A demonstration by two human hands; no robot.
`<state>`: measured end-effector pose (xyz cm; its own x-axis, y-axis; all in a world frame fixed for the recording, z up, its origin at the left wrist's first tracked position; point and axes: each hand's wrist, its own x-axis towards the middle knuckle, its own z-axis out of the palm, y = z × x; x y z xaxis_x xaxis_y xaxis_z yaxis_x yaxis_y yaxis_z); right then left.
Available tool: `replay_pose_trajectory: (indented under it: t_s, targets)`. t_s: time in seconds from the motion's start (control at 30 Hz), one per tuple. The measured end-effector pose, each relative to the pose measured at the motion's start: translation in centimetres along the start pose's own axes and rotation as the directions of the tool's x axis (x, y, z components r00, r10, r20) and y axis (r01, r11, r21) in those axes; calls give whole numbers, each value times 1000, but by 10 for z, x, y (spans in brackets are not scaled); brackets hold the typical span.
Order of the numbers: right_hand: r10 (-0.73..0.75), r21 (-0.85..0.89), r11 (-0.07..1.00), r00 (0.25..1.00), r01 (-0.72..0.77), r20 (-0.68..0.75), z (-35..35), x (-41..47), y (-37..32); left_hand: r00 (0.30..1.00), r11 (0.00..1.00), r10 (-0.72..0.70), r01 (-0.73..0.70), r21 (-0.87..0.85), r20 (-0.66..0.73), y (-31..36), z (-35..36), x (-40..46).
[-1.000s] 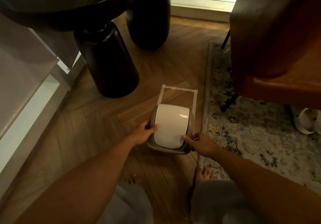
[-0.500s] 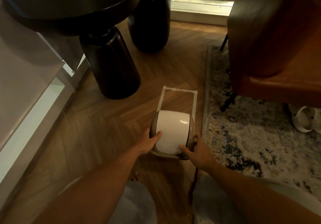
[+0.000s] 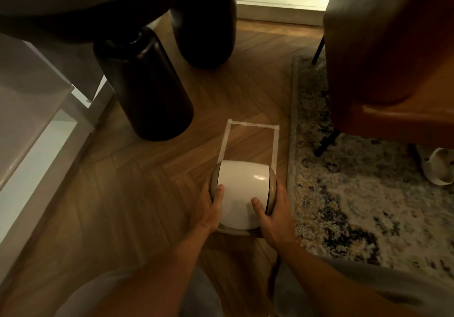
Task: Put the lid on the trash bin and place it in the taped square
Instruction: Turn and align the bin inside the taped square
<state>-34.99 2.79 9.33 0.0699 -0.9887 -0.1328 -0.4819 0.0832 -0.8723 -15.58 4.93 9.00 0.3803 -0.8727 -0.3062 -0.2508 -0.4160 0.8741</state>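
The lid [image 3: 242, 189] already sits on the trash bin [image 3: 271, 193]. Both hands, left [image 3: 211, 208] and right [image 3: 275, 214], clasp its 2 sides. The bin overlaps the taped square's [image 3: 250, 142] near edge; pushing it fully inside remains.

The floor carries one lidded trash bin [image 3: 242, 193], one taped square [image 3: 250, 142], two dark round pedestals [image 3: 147, 95] [image 3: 204, 21], one patterned rug [image 3: 368, 193], one brown armchair [image 3: 393, 58], and two hands [image 3: 211, 208] [image 3: 275, 216].
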Motion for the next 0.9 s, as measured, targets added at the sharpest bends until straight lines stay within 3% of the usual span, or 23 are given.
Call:
replay_pose_trajectory:
  t_s: [0.2,0.5,0.9]
  targets:
    - [-41,84,996,999,41,-2,7,19,14,996,996,16,-23,-92,-83,-11,13,16]
    - [-117,-32,993,992,116,-44,18,44,17,985,988,69,-90,-122,-161,-10,13,36]
    - [-98,116,987,991,108,-93,10,51,8,998,992,28,-35,-120,-63,3,17,54]
